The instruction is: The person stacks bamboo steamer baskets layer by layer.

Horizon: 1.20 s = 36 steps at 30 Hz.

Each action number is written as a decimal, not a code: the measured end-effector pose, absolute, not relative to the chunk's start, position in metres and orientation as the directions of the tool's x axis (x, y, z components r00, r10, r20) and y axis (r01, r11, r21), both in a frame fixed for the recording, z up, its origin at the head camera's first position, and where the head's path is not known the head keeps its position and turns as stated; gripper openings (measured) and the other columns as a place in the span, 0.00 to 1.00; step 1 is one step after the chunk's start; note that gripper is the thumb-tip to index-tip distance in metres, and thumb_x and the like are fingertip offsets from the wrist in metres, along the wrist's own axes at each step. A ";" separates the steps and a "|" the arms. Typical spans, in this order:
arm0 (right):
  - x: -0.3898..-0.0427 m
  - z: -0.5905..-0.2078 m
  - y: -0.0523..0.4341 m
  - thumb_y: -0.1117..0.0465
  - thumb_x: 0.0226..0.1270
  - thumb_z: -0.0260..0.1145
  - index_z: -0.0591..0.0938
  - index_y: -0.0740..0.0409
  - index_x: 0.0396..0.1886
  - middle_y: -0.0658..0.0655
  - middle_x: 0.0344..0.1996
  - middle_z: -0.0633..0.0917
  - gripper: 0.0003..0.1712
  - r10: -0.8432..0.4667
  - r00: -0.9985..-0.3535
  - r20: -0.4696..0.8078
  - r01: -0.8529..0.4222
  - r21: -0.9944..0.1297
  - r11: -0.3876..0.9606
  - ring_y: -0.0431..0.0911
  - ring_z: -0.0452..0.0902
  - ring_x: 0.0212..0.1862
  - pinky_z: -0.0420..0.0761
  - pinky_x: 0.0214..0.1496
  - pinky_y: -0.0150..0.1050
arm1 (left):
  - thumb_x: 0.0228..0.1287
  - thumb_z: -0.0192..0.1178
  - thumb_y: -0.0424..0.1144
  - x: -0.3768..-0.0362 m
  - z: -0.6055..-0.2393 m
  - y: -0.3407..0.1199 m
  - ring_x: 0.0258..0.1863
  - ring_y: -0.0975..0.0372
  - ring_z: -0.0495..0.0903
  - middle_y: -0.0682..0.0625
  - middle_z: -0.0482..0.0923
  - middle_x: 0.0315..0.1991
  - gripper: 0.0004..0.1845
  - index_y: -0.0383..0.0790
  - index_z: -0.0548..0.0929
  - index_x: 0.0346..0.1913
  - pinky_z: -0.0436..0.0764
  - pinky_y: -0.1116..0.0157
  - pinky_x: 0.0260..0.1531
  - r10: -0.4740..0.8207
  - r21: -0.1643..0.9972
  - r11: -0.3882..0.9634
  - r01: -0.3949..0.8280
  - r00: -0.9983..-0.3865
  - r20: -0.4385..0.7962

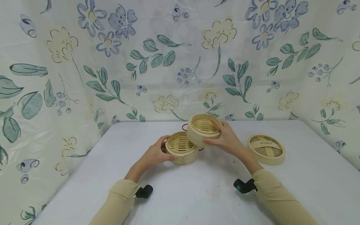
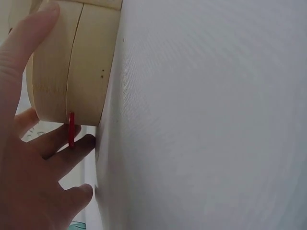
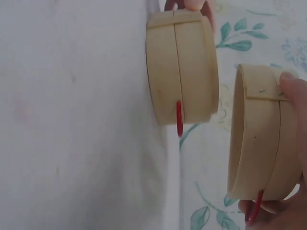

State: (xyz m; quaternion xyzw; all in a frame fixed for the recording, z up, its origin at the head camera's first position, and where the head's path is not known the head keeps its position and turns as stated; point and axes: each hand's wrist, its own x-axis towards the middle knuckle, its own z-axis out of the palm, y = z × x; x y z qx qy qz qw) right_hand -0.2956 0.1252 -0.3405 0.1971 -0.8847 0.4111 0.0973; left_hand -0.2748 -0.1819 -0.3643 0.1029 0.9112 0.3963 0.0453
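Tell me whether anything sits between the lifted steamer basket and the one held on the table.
Nothing visible does. The right hand holds the lifted basket tilted, up beside the basket on the table, which the left hand grips. Only open air separates them in the right wrist view. The lid lies off to the right.

The two round pale bamboo steamer tiers are light tan with slatted floors, each bearing a thin red wire handle. The round woven bamboo lid is tan with greenish-brown weave. The tabletop is plain white. The backdrop cloth is cream, printed with blue and yellow flowers and green leaves. Both sleeves are beige.
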 end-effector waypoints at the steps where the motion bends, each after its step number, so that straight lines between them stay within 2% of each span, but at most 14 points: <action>1: -0.296 -0.340 0.122 0.40 0.51 0.77 0.60 0.43 0.77 0.68 0.66 0.65 0.56 -0.267 -0.904 0.334 -0.427 -0.689 0.585 0.60 0.62 0.65 0.66 0.63 0.63 | 0.46 0.76 0.59 -0.275 -0.365 -0.182 0.64 0.54 0.72 0.43 0.73 0.65 0.55 0.51 0.58 0.75 0.68 0.49 0.65 0.224 0.735 0.661 0.152 -0.975 0.000; 8: -0.297 -0.340 0.098 0.39 0.50 0.77 0.59 0.48 0.78 0.67 0.68 0.65 0.59 -0.259 -0.904 0.341 -0.428 -0.685 0.590 0.59 0.64 0.65 0.69 0.64 0.61 | 0.46 0.77 0.58 -0.278 -0.369 -0.181 0.64 0.55 0.73 0.45 0.73 0.65 0.54 0.52 0.59 0.75 0.69 0.50 0.65 0.217 0.750 0.645 0.145 -0.976 0.002; 16: -0.295 -0.340 0.081 0.42 0.50 0.78 0.62 0.52 0.76 0.65 0.66 0.67 0.56 -0.281 -0.883 0.375 -0.468 -0.681 0.562 0.58 0.66 0.65 0.70 0.64 0.58 | 0.46 0.78 0.54 -0.276 -0.370 -0.180 0.65 0.54 0.71 0.43 0.73 0.65 0.54 0.50 0.59 0.75 0.68 0.50 0.66 0.209 0.754 0.640 0.147 -0.978 0.013; 20: -0.292 -0.341 0.074 0.42 0.49 0.79 0.62 0.51 0.76 0.65 0.68 0.66 0.57 -0.288 -0.879 0.379 -0.476 -0.677 0.562 0.58 0.65 0.66 0.70 0.65 0.58 | 0.46 0.77 0.56 -0.276 -0.369 -0.181 0.67 0.53 0.70 0.43 0.70 0.68 0.57 0.46 0.56 0.77 0.66 0.50 0.67 0.204 0.748 0.648 0.142 -0.979 0.009; 29: -0.292 -0.347 0.058 0.41 0.47 0.80 0.63 0.49 0.76 0.63 0.67 0.65 0.58 -0.278 -0.870 0.408 -0.491 -0.657 0.573 0.57 0.64 0.65 0.70 0.65 0.57 | 0.43 0.77 0.61 -0.277 -0.367 -0.183 0.67 0.53 0.68 0.43 0.65 0.72 0.61 0.43 0.54 0.77 0.67 0.49 0.66 0.198 0.733 0.668 0.129 -0.980 -0.008; 36: -0.290 -0.349 0.053 0.42 0.45 0.81 0.63 0.49 0.76 0.62 0.68 0.65 0.59 -0.253 -0.863 0.437 -0.497 -0.646 0.580 0.57 0.63 0.67 0.69 0.66 0.58 | 0.44 0.77 0.59 -0.277 -0.365 -0.181 0.65 0.54 0.70 0.43 0.68 0.70 0.61 0.40 0.54 0.76 0.67 0.50 0.66 0.203 0.744 0.656 0.125 -0.979 -0.014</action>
